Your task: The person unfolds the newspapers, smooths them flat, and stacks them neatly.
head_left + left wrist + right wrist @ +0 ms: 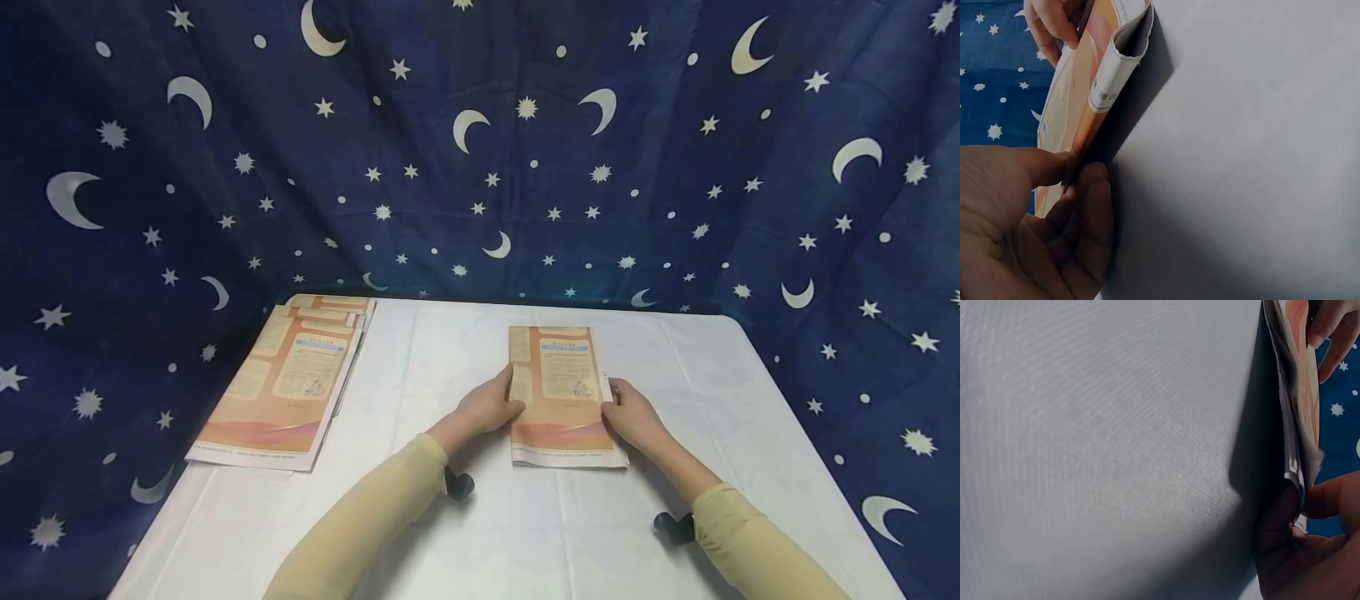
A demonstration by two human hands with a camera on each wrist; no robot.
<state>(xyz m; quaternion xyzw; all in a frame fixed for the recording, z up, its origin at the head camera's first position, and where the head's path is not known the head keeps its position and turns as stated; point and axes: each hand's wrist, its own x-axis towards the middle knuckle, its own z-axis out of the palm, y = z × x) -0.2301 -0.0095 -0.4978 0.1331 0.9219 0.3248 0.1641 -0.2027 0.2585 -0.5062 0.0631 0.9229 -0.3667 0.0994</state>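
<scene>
A folded newspaper (566, 392), printed in orange and cream with a white bottom margin, is held between both hands over the white table. My left hand (491, 402) pinches its left folded edge between thumb and fingers. On the opposite side my right hand (633, 417) pinches the loose layered edges. In the left wrist view the newspaper (1094, 94) shows a rounded fold with an open gap at its end. The right wrist view shows several layers of the newspaper (1294, 425) gathered at the thumb and fingers, with a shadow on the tabletop beside them.
A stack of similar newspapers (273, 383) lies at the table's left side, its sheets slightly offset. The white-covered table (555, 533) ends at the back against a dark blue curtain (510, 150) patterned with moons and stars. Black wrist mounts (459, 485) sit below both sleeves.
</scene>
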